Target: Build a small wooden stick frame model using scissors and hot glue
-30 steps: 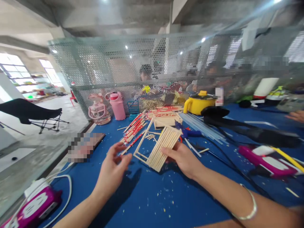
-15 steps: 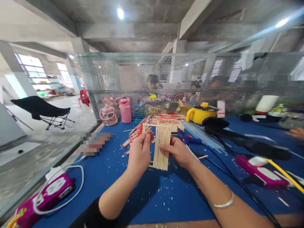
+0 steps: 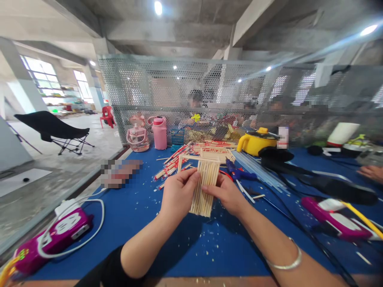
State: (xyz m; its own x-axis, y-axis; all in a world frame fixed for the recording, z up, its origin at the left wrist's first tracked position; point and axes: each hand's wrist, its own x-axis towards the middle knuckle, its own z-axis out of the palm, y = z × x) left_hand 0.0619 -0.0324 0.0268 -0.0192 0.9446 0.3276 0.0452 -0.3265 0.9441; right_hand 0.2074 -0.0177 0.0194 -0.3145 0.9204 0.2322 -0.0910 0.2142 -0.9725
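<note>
Between my two hands is a frame of thin wooden sticks (image 3: 206,187), with a panel of sticks laid side by side and an open part to the left. My left hand (image 3: 181,193) pinches the panel's left edge. My right hand (image 3: 226,193) grips its right side, thumb across the front and fingers behind, partly hidden. Behind the frame lie wooden sticks in red-marked wrappers (image 3: 173,159) and another stick frame (image 3: 217,153). To the right of my right hand rests a blue glue gun (image 3: 239,172).
Clear glue sticks (image 3: 265,173) lie beside a yellow pot (image 3: 257,142). Purple power strips (image 3: 55,239) with cables sit at both sides. Pink bottles (image 3: 159,133) stand by the perforated metal screen (image 3: 143,83). Another person's hand (image 3: 371,171) shows at the far right.
My left hand has moved right and down, from the frame's open part to the panel's left edge. The panel tilts a little more. The view has shifted slightly.
</note>
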